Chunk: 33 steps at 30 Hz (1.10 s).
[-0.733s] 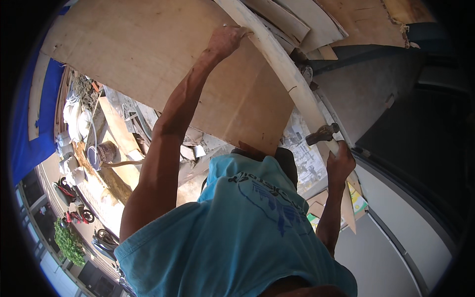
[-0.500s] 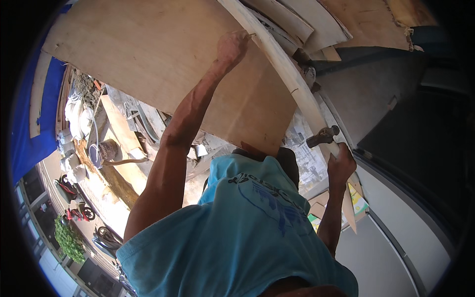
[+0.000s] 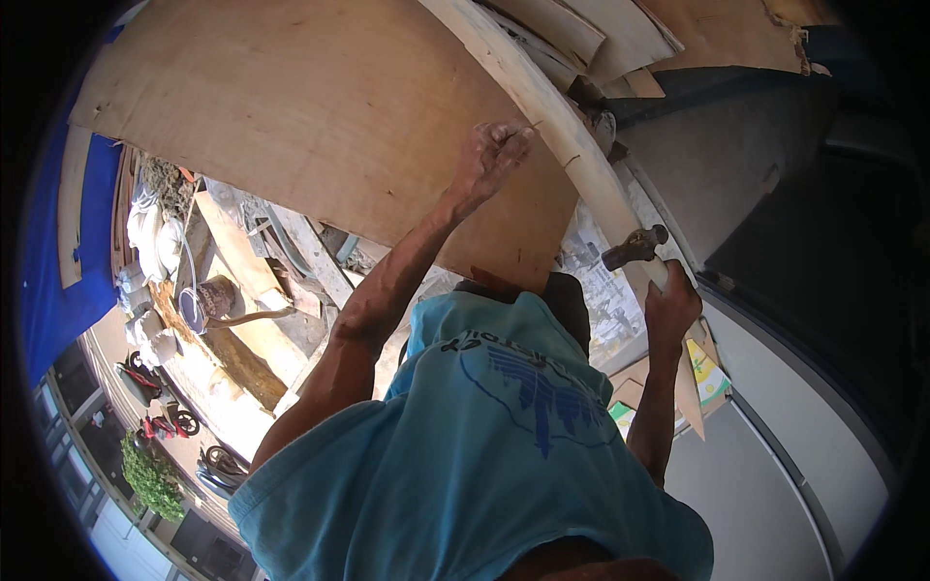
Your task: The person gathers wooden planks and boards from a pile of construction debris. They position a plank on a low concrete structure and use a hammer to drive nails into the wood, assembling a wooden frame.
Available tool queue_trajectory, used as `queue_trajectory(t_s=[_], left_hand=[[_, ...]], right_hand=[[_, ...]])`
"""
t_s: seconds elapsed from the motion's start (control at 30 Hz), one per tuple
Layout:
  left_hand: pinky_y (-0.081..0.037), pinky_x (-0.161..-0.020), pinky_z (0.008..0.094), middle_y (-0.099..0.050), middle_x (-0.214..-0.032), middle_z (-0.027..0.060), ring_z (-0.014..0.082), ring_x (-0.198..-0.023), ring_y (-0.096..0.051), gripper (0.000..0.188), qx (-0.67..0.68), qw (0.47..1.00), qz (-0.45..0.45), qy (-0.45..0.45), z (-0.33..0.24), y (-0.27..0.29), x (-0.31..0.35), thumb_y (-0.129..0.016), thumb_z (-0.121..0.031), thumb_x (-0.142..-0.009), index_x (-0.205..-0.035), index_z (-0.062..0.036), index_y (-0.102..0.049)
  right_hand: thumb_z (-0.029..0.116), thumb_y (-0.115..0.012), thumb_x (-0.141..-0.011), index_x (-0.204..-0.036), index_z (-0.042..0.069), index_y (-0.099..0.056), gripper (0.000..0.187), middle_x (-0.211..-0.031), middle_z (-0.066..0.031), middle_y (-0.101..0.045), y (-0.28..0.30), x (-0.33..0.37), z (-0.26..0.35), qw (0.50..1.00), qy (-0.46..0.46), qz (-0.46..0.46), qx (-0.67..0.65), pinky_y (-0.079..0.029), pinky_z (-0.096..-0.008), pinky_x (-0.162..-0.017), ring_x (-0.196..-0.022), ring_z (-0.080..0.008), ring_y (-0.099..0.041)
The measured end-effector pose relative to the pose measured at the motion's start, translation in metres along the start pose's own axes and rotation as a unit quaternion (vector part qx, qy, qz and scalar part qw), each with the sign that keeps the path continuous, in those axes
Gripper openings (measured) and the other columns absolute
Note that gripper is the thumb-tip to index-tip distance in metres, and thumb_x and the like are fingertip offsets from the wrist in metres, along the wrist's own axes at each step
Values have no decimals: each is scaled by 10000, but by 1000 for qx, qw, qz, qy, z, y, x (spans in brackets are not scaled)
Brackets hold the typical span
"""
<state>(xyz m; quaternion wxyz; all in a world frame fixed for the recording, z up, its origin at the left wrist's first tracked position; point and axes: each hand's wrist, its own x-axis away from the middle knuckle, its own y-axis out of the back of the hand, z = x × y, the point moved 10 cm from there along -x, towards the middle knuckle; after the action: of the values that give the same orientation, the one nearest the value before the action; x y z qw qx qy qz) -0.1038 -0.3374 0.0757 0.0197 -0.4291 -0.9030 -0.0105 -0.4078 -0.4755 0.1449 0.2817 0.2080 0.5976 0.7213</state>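
Note:
My left hand (image 3: pixel 496 160) is closed above a broad plywood sheet (image 3: pixel 310 107), its fingers curled together. A thin nail (image 3: pixel 536 125) shows at its fingertips, beside a long pale wooden strip (image 3: pixel 528 82). Another thin nail (image 3: pixel 573 160) stands on the strip a little closer to me. At the right, my right hand (image 3: pixel 670 302) grips a hammer (image 3: pixel 635 249) by its light handle. The hammer's dark metal head lies over the near part of the strip, and I cannot tell whether they touch.
Loose plywood pieces (image 3: pixel 620 39) lie at the far right. On the left are a paint bucket (image 3: pixel 206 302), scrap boards and a blue tarp (image 3: pixel 58 261). A grey panel (image 3: pixel 736 484) stands near my right arm. Motorbikes (image 3: pixel 167 424) are parked outside.
My left hand has moved right and nearer along the strip, toward the standing nail. My right hand and the hammer have stayed in nearly the same place.

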Motion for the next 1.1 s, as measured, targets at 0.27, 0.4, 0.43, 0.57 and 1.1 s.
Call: queue_trajectory(t_s=[0.27, 0.4, 0.43, 0.57, 1.1], left_hand=[[-527, -591, 288, -627, -729, 75, 139, -657, -617, 335, 114, 990, -19, 87, 10, -56, 22, -545, -267, -970, -833, 19, -650], [-533, -533, 290, -636, -707, 80, 146, -604, -623, 319, 75, 986, 24, 145, 8, -59, 17, -510, -228, -978, -840, 21, -654], [-532, -519, 289, -635, -698, 78, 147, -588, -621, 314, 61, 986, 36, 152, 8, -60, 17, -504, -218, -977, -837, 20, -653], [-526, -494, 288, -622, -660, 87, 150, -554, -618, 279, -22, 983, 41, 177, 16, -63, 13, -513, -183, -954, -821, 26, -641], [-521, -490, 276, -578, -659, 61, 144, -535, -586, 324, 24, 991, -5, 133, 61, -59, 31, -507, -229, -976, -759, -2, -587]], right_hand=[[57, -719, -652, -996, 92, -561, 380, -853, -120, -647, -1, 3, 2, 1000, 2, -10, -8, -515, -435, -668, -796, -329, -649], [52, -722, -645, -999, 89, -562, 391, -863, -119, -655, -4, 4, 2, 1000, 4, -9, 4, -517, -435, -668, -793, -328, -654], [52, -725, -643, -1002, 89, -561, 396, -864, -119, -656, -4, 5, 2, 1000, 5, -13, 2, -517, -436, -667, -792, -328, -655], [55, -729, -641, -1007, 88, -559, 406, -849, -120, -657, -2, 5, 6, 1000, 9, -17, -2, -518, -437, -664, -789, -331, -657], [96, -741, -675, -980, 100, -551, 360, -840, -106, -641, -48, 13, 6, 999, -7, 25, 27, -524, -435, -671, -802, -310, -657]])
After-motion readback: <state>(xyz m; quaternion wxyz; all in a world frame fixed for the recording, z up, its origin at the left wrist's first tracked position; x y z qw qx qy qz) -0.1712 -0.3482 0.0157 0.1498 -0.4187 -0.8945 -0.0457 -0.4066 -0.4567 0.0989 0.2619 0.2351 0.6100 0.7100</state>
